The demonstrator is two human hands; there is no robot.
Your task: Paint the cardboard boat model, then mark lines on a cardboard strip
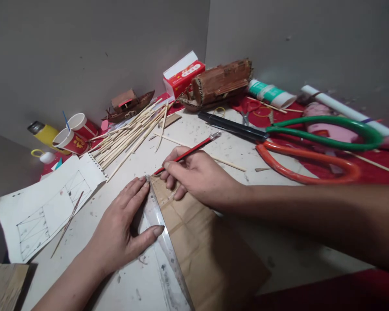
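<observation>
A brown sheet of cardboard (194,250) lies on the white work surface, with a metal ruler (167,255) along its left edge. My left hand (126,229) presses on the ruler, thumb spread apart from the fingers and fingertips at the ruler's far end. In my right hand (197,175) is a red pencil (194,149), gripped between thumb and fingers. Its tip meets the cardboard's far corner beside the ruler. The lower fingers of that hand curl above the cardboard, and my right forearm shades part of the sheet.
Large scissors (266,134) with green and orange handles lie at right. Behind are bamboo sticks (129,134), model boats (220,84) and a red box (184,73). Paper cups (71,140), a yellow bottle (47,136) and a drawing (52,207) are left; a wood block (6,285) sits nearer.
</observation>
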